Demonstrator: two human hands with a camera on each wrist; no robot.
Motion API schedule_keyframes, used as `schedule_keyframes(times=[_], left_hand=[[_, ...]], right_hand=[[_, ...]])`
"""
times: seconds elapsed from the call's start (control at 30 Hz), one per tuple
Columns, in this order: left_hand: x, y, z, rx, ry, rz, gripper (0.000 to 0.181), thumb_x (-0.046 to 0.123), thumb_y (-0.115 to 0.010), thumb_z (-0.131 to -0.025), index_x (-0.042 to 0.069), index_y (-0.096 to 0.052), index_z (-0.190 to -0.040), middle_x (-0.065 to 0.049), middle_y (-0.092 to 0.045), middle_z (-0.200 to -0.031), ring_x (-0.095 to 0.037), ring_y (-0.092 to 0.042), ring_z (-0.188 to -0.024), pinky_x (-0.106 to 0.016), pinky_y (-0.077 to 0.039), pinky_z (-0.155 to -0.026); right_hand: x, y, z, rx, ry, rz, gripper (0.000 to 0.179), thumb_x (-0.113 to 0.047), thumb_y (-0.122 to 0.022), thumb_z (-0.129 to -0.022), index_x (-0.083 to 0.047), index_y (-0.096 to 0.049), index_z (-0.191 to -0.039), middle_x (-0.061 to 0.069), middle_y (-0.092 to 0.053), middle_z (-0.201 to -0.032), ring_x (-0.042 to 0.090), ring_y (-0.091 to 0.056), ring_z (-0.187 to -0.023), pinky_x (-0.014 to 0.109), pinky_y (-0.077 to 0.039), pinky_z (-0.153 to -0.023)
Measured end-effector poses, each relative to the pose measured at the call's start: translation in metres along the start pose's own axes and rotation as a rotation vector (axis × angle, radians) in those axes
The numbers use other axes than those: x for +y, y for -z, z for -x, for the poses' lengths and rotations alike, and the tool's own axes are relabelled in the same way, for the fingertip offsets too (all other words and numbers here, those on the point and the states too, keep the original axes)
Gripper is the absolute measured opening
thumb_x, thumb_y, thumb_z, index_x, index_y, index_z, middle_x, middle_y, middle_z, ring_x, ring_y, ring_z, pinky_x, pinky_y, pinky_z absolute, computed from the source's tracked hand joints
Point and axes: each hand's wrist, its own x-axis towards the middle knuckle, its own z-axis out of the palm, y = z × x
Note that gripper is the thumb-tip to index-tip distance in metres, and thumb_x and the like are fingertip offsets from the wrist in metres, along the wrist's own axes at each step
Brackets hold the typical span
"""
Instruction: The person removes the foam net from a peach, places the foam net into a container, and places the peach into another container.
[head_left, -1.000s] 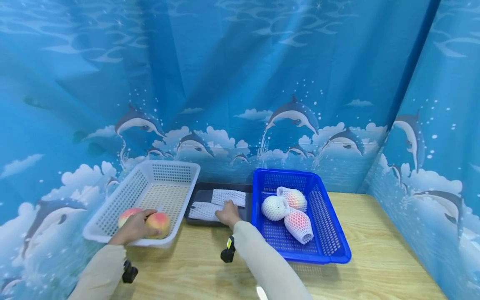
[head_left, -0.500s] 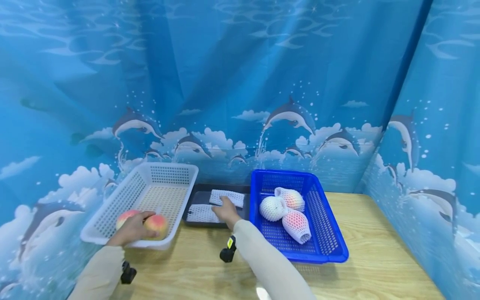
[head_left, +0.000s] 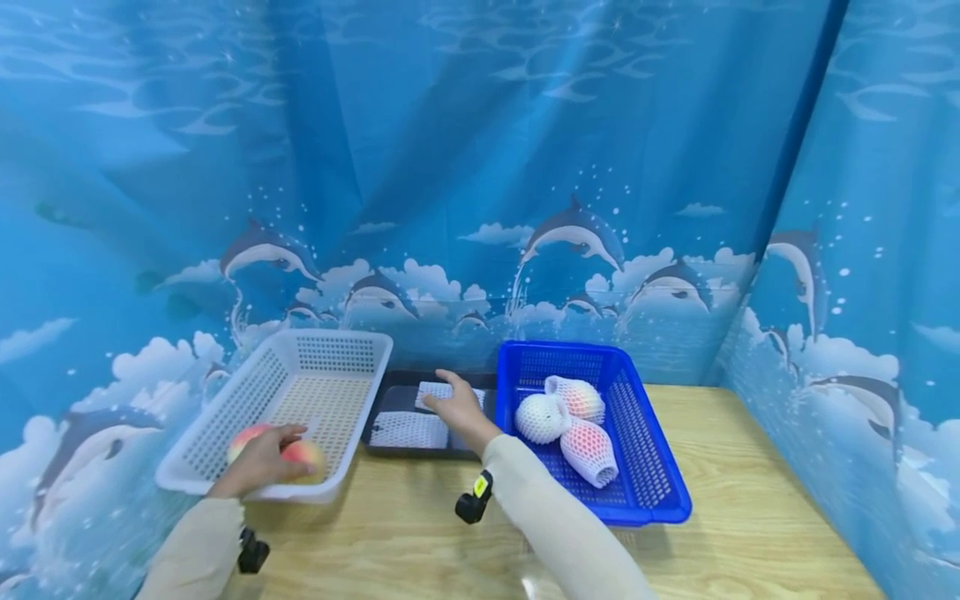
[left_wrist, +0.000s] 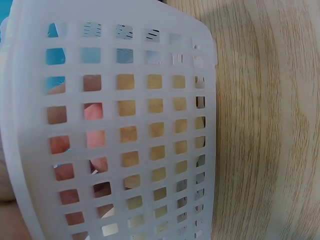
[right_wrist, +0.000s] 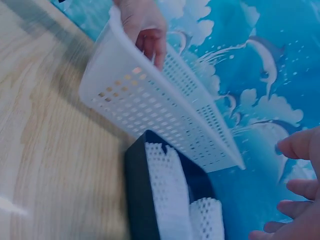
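Note:
My left hand [head_left: 258, 462] reaches over the front rim of the white basket [head_left: 345, 337] and grips a yellow-and-pink peach [head_left: 307, 464] between thumb and fingers. Beside it lies a second peach [head_left: 243, 439], partly hidden behind that hand. In the left wrist view, the peach colours show only through the holes of the basket wall. My right hand [head_left: 461, 410] hovers over the black tray [head_left: 416, 452], fingers spread and holding nothing. Two flat white foam net sleeves [head_left: 408, 430] lie in this tray; the rear foam net [head_left: 431, 390] is partly covered by the right hand.
Right of the tray stands a blue basket [head_left: 652, 515] with three net-wrapped fruits, one of them a pink one [head_left: 588, 451]. All containers stand on a wood-grain table [head_left: 750, 483]. A dolphin-print curtain [head_left: 420, 167] hangs close behind and at the sides.
My right hand has come up off the foam nets, and its fingers have spread. The left hand stays at the peach in the white basket. The head view has shifted slightly.

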Motion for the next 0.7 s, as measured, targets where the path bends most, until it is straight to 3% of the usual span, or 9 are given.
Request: schedule_keyframes(times=[0.33, 0.7], left_hand=[[-0.003, 0.001, -0.003, -0.017, 0.099, 0.061, 0.081, 0.036, -0.08, -0.076, -0.01, -0.046, -0.134, -0.034, -0.052, -0.128, -0.052, -0.049, -0.117, -0.06, -0.045, -0.095], [-0.002, 0.001, -0.005, -0.019, 0.138, 0.063, 0.081, 0.041, -0.075, -0.08, -0.006, -0.043, -0.138, -0.032, -0.05, -0.131, -0.052, -0.047, -0.118, -0.061, -0.045, -0.094]], right_hand=[[-0.002, 0.037, 0.014, -0.007, 0.04, -0.101, 0.057, -0.024, -0.063, -0.093, -0.011, -0.042, -0.144, 0.017, -0.035, -0.151, 0.037, -0.028, -0.14, 0.053, -0.034, -0.11], [0.015, 0.084, 0.032, 0.108, 0.096, -0.125, 0.058, -0.022, -0.066, -0.091, -0.007, -0.043, -0.143, 0.017, -0.039, -0.149, 0.039, -0.03, -0.139, 0.052, -0.032, -0.112]])
